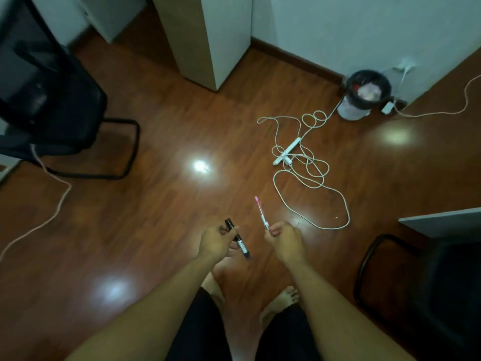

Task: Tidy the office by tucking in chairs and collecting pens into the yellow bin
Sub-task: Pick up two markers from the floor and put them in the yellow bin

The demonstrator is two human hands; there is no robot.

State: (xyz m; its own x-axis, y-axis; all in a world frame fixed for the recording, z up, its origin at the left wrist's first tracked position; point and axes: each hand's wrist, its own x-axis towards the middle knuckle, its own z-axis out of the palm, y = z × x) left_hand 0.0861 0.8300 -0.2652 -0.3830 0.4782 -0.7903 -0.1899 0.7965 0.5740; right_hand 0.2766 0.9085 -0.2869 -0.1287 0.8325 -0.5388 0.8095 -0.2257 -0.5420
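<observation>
My left hand (214, 241) is closed around a thick black marker (238, 239), its cap end pointing up and away. A thin pink pen (261, 212) sticks up out of my right hand (285, 238), held by its lower end. Both hands hover over the wooden floor in front of my bare feet. A black office chair (49, 100) stands at the left. Another black chair (426, 280) sits at the right under the edge of a grey desk (442, 220). No yellow bin is in view.
A white power strip (286, 151) with tangled white cable lies on the floor ahead right. A small waste bin with a black liner (364, 92) stands by the wall. A white cabinet leg panel (208, 40) stands ahead. A pinkish cable (52, 194) runs across the floor at the left.
</observation>
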